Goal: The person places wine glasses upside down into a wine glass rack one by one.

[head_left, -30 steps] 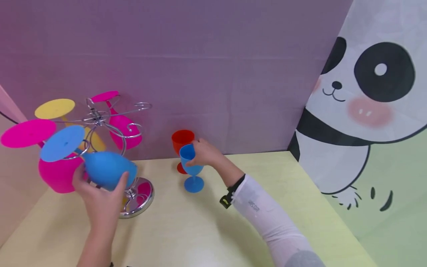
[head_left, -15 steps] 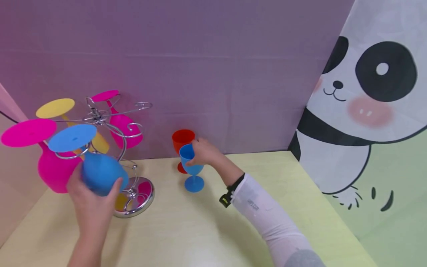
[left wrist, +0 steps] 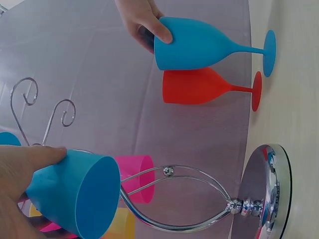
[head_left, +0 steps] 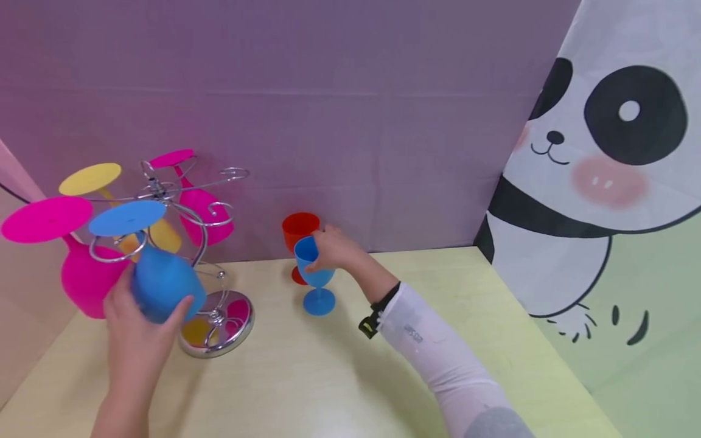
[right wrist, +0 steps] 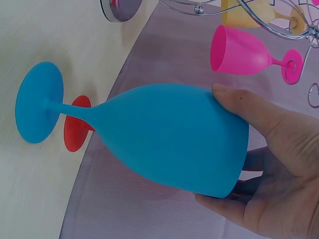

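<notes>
Smoothly rounded blue goblets (head_left: 167,283), curly metal rack (head_left: 204,234)

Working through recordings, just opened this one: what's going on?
A person's left hand holds a blue plastic-looking stemmed goblet foot-up at a metal wire rack, where two pink goblets and a yellow goblet hang inverted. The right hand grips another blue goblet, upright on the pale tabletop, near a red goblet.

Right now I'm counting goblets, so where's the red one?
In the head view, the red goblet stands on the table right of the chrome rack, just behind the blue goblet that the right hand holds.
</notes>
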`<state>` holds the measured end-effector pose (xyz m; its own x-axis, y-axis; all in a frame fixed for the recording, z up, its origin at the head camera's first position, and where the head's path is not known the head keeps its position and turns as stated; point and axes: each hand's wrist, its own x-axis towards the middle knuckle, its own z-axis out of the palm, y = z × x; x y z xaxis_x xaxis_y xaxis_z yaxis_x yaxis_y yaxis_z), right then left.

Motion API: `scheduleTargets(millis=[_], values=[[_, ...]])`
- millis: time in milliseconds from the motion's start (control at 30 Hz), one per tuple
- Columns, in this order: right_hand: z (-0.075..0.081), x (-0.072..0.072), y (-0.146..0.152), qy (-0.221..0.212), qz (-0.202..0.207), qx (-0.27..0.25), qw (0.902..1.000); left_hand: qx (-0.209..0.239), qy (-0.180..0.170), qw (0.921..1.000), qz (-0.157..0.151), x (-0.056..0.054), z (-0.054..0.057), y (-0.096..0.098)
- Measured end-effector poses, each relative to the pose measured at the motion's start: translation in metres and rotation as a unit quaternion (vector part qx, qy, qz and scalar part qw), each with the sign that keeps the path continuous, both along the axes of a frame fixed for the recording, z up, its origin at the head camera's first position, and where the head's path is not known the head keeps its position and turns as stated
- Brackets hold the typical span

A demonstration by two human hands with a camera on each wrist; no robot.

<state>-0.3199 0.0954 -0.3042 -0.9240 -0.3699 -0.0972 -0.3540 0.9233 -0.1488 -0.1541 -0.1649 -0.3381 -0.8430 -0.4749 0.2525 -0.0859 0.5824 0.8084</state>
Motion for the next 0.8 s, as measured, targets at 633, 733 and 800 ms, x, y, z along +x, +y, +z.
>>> scheduleTargets(millis=[633,733,800], values=[[-0.0021,-0.0011,0.0007,0.006,0.0,0.006,1.0,0.067,0.007,0.9976,0.017,-0.003,-0.0002,0.0007],[-0.0024,-0.0009,0.0012,0.006,-0.001,0.003,1.0,0.071,0.014,0.997,0.028,-0.001,-0.0011,0.003],[-0.0026,-0.0009,0.0015,0.006,-0.002,0.001,1.0,0.074,0.022,0.9965,0.032,0.0003,-0.0017,0.0048]])
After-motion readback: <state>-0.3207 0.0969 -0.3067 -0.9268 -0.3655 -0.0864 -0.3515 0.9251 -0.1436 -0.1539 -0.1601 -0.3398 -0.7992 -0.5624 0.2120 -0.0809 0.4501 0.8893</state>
